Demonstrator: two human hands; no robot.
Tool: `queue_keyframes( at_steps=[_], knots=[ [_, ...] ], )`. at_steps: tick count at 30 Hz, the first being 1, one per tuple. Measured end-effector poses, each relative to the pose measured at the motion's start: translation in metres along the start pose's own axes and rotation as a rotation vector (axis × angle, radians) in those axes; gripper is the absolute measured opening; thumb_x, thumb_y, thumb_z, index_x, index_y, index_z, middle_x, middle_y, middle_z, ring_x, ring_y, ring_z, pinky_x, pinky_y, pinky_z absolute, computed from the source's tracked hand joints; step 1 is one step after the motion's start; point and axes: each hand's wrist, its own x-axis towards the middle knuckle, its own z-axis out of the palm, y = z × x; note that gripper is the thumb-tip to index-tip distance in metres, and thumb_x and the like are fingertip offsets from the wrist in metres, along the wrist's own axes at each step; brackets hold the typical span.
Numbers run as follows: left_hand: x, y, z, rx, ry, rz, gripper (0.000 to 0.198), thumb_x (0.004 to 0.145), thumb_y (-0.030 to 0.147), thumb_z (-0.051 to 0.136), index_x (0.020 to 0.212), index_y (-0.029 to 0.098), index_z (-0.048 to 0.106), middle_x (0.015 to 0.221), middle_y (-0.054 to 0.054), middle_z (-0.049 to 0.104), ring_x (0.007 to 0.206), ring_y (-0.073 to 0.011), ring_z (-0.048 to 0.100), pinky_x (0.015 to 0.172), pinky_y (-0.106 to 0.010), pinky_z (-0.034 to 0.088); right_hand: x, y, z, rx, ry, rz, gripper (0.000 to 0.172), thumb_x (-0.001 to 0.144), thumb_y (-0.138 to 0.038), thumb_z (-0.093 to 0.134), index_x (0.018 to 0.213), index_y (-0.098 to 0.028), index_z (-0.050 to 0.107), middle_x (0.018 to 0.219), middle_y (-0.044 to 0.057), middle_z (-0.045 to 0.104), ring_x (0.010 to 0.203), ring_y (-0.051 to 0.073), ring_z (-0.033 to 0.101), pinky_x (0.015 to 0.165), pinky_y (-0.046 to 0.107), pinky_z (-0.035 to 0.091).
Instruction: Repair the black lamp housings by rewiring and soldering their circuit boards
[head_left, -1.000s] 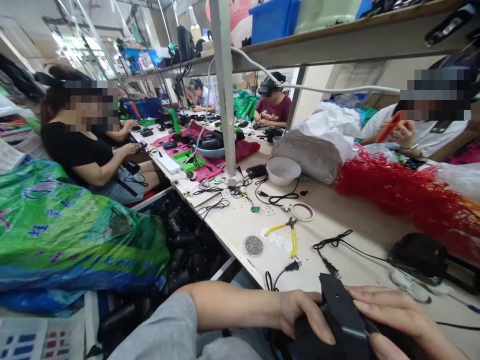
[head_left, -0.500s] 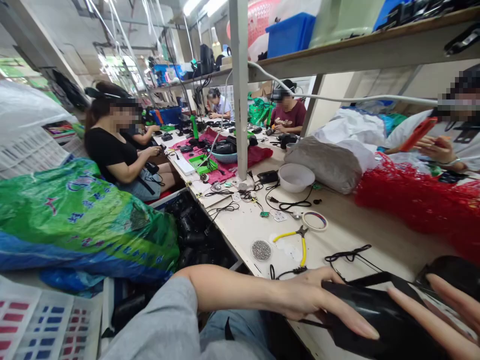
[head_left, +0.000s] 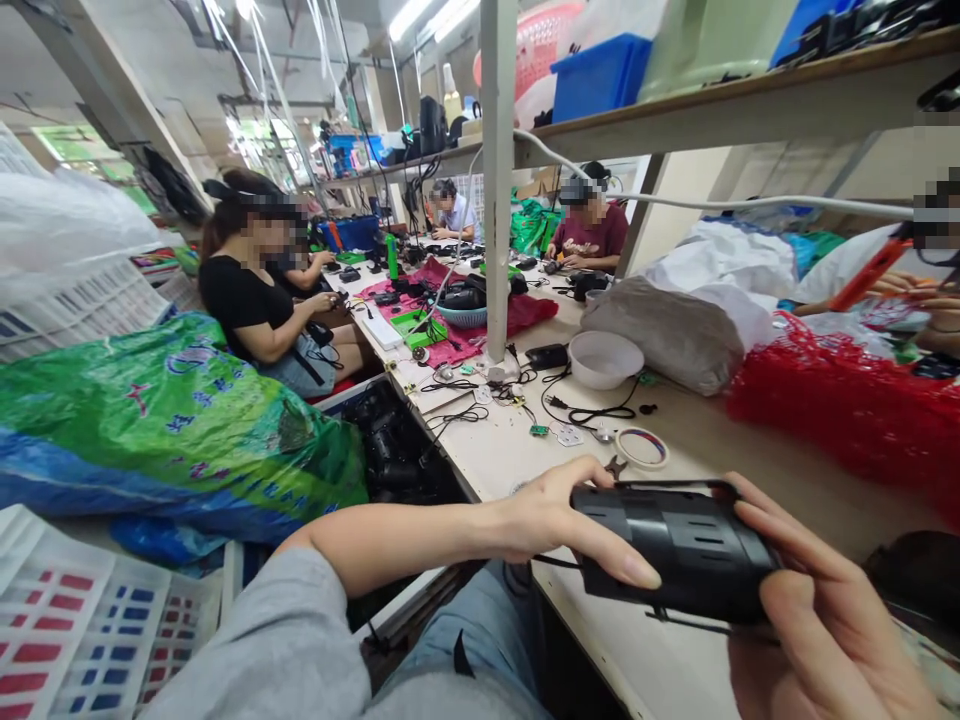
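Both hands hold a black plastic housing (head_left: 690, 545) with vent slots, raised over the near edge of the workbench (head_left: 495, 440). My left hand (head_left: 566, 515) grips its left end, thumb across the face and fingers behind. My right hand (head_left: 832, 590) clasps the right end between thumb and fingers. A thin black strip runs along the housing's top, and another piece sticks out below it. A dark cord leaves its left side. Just beyond the housing, the jaws of the cutting pliers (head_left: 616, 467) show, their handles hidden. A roll of tape (head_left: 642, 449) lies near them.
A white bowl (head_left: 606, 360), cords and small circuit boards (head_left: 538, 430) lie farther along the bench. Red netting (head_left: 832, 400) is at the right. A shelf post (head_left: 497, 200) rises from the bench. Black parts fill a bin (head_left: 397, 450) at left. Several co-workers sit around.
The housing has been lifted, moved left and turned, so its slotted face now shows. My right hand has closed around its right end. The pliers and the dish of small metal pieces are now mostly covered.
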Motion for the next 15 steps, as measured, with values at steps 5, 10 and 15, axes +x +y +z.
queue_keyframes(
  at_steps=[5, 10, 15],
  knots=[
    [-0.026, 0.044, -0.029, -0.115, 0.068, 0.089, 0.054, 0.041, 0.027, 0.084, 0.086, 0.019, 0.056, 0.072, 0.001, 0.064, 0.058, -0.0132, 0.059, 0.051, -0.022, 0.047, 0.010, -0.006, 0.014, 0.234, -0.013, -0.040, 0.053, 0.088, -0.061, 0.059, 0.131, -0.030, 0.062, 0.148, 0.012, 0.054, 0.140, 0.037, 0.048, 0.112, 0.059, 0.043],
    [-0.068, 0.117, -0.093, 0.017, 0.500, 0.502, 0.045, 0.077, 0.043, 0.054, 0.107, 0.009, 0.061, 0.076, -0.005, 0.068, 0.059, -0.0201, 0.067, 0.053, -0.030, 0.053, -0.003, 0.033, -0.002, -0.062, -0.047, 0.033, 0.029, 0.090, -0.048, 0.061, 0.102, -0.025, 0.074, 0.118, 0.010, 0.071, 0.114, 0.030, 0.066, 0.095, 0.043, 0.058],
    [-0.075, 0.155, -0.194, 0.198, 0.814, 0.620, 0.033, 0.069, 0.027, 0.069, 0.100, 0.015, 0.066, 0.080, -0.003, 0.070, 0.063, -0.0162, 0.065, 0.055, -0.027, 0.056, -0.029, 0.083, -0.018, -0.277, -0.124, 0.114, 0.033, 0.084, -0.055, 0.065, 0.079, -0.024, 0.076, 0.091, 0.006, 0.076, 0.086, 0.024, 0.073, 0.067, 0.026, 0.063]
  ],
)
